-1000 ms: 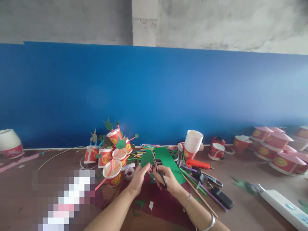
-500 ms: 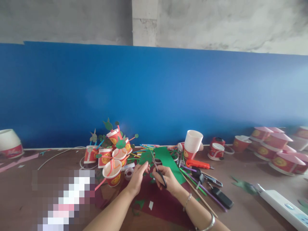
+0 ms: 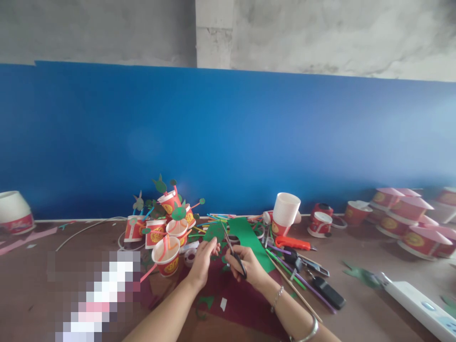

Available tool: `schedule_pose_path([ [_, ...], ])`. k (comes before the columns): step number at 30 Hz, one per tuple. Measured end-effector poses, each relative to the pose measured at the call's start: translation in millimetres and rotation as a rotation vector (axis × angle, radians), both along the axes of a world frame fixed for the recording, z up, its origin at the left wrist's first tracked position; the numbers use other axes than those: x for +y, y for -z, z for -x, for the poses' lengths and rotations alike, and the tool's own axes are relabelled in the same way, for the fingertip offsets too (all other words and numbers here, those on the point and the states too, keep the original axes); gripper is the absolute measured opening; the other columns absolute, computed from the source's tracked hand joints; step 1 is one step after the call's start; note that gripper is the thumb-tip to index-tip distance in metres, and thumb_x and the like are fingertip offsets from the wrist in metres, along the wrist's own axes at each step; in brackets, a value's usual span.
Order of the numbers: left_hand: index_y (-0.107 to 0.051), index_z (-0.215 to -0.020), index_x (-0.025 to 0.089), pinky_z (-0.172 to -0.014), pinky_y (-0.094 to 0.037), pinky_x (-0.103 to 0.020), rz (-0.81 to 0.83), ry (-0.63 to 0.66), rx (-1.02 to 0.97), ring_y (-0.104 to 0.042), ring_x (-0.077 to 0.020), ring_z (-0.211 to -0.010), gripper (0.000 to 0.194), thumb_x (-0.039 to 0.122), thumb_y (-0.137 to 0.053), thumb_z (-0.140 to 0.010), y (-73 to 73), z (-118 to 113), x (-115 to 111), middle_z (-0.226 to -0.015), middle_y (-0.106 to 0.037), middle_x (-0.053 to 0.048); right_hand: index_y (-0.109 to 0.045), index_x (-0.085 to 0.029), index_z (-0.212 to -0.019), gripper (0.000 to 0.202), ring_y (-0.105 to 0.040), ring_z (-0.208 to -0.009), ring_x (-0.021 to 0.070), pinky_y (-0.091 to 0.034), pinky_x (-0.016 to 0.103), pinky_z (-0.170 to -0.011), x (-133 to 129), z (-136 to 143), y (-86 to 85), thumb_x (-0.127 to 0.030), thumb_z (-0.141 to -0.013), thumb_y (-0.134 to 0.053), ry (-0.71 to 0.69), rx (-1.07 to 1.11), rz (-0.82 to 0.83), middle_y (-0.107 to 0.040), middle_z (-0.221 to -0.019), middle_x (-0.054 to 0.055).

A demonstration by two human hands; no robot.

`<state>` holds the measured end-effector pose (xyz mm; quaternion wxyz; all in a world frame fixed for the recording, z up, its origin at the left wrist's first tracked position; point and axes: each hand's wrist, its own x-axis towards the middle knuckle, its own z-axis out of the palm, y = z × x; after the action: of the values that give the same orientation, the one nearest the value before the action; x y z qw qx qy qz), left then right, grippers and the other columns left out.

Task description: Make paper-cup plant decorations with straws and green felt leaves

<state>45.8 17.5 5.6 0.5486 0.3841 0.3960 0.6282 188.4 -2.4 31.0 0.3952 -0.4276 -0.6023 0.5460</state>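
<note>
My left hand point(image 3: 204, 259) pinches a piece of green paper point(image 3: 214, 231) between thumb and fingers, above a dark red sheet point(image 3: 245, 311). My right hand point(image 3: 245, 265) is closed round the black handles of a pair of scissors point(image 3: 231, 247). The blades point up and away, right beside the green piece; whether they touch it I cannot tell. Behind my right hand lies a larger green sheet point(image 3: 253, 242). Small green scraps point(image 3: 206, 301) and a white scrap point(image 3: 223, 304) rest on the dark red sheet.
Red and white cups with straws point(image 3: 166, 256) stand to the left. Stacked cups point(image 3: 286, 213), an orange cutter point(image 3: 294, 243), keys with a black fob point(image 3: 327, 292) and a white power strip point(image 3: 420, 304) are on the right. A blue panel point(image 3: 228, 142) stands behind.
The green piece in my left hand has shifted slightly left and turned. The scissors' tips have moved slightly left; both hands are otherwise almost where they were.
</note>
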Motion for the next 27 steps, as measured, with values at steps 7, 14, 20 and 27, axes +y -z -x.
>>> schedule_pose_path([
  [7, -0.046, -0.05, 0.018, -0.074, -0.04, -0.031, -0.007, 0.002, -0.004, -0.054, -0.0167, -0.069, 0.039, 0.047, -0.067, -0.065, -3.7, 0, -1, -0.056, -0.052, 0.001, -0.053, -0.016, -0.066, 0.023, -0.039, -0.029, 0.0052, -0.029, 0.015, -0.031, 0, 0, 0.5, -0.037, -0.072, -0.061, -0.014, -0.01, -0.016, -0.049, -0.037, -0.006],
  [14, -0.046, -0.052, 0.018, -0.063, -0.039, -0.026, -0.001, -0.024, -0.015, -0.052, -0.0134, -0.061, 0.041, 0.051, -0.066, -0.065, -5.7, 0, 0, -0.055, -0.051, 0.002, -0.054, -0.016, -0.067, 0.023, -0.04, -0.029, 0.0059, -0.029, 0.015, -0.031, 1, 0, 2.6, -0.038, -0.072, -0.061, -0.02, -0.019, -0.01, -0.049, -0.036, -0.007],
  [20, -0.051, -0.058, 0.018, -0.056, -0.037, -0.024, -0.009, -0.123, 0.101, -0.047, -0.0116, -0.054, 0.045, 0.061, -0.06, -0.067, -12.0, -1, -3, -0.058, -0.053, 0.001, -0.054, -0.015, -0.066, 0.027, -0.04, -0.028, 0.0057, -0.031, 0.015, -0.03, 1, 1, 0.5, -0.04, -0.072, -0.062, -0.018, -0.018, -0.001, -0.048, -0.036, -0.006],
  [27, -0.059, -0.063, 0.017, -0.058, -0.037, -0.025, -0.049, -0.055, 0.224, -0.048, -0.0136, -0.058, 0.04, 0.056, -0.063, -0.068, -6.6, -2, -4, -0.059, -0.054, 0.001, -0.053, -0.016, -0.072, 0.031, -0.044, -0.029, 0.0068, -0.025, 0.013, -0.026, 2, 0, 6.7, -0.045, -0.072, -0.063, -0.022, -0.023, 0.028, -0.054, -0.04, -0.005],
])
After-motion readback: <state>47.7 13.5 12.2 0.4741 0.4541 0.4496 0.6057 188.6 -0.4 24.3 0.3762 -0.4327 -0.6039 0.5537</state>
